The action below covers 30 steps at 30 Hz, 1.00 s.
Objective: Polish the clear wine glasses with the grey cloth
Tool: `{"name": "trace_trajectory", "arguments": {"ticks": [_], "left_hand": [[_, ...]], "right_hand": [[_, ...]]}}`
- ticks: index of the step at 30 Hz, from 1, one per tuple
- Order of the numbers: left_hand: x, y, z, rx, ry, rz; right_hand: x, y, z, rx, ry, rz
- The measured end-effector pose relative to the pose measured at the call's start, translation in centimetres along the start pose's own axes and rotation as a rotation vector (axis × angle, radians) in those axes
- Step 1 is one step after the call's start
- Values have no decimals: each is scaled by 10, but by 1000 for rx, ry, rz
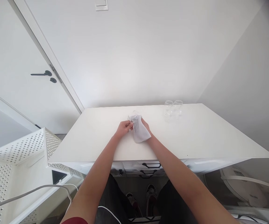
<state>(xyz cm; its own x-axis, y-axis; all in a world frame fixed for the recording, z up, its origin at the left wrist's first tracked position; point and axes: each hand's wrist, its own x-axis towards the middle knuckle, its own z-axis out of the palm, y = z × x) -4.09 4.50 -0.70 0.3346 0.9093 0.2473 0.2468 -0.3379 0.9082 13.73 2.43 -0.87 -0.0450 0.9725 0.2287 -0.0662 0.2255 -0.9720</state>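
– Hands in the head view: where are they?

– Both are over the middle of the white table, meeting around 1 bundle. The left hand has its fingertips pressed together, pinching the edge of a pale grey cloth against a clear glass.

– And the other one?

– The right hand sits just behind the cloth with its fingers curled around it. Most of that hand is hidden by the fabric.

– How much of the glass shows?

– Only its top, poking out above the cloth. The rest is wrapped, and the cloth's loose corner hangs down toward the person. I cannot tell whether the bundle touches the tabletop.

– Anything else on the table?

– 2 stemmed glasses stand side by side near the back edge, well apart from the hands, to the right.

– Around the table?

– A white perforated rack is on the left, and behind it a white door with a dark handle.
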Motion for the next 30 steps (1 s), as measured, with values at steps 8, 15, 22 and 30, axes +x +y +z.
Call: {"name": "trace_trajectory", "arguments": {"ticks": [8,15,22,30], "left_hand": [[7,-9,0,-33,70,29],[6,-5,1,8,54,147],[4,9,-5,-290,252,48],[5,6,-2,-484,109,-63]], "right_hand": [[3,-3,16,23,-135,-198],[12,9,6,124,80,-48],[11,9,12,318,-3,239],[4,1,15,390,-240,278]]}}
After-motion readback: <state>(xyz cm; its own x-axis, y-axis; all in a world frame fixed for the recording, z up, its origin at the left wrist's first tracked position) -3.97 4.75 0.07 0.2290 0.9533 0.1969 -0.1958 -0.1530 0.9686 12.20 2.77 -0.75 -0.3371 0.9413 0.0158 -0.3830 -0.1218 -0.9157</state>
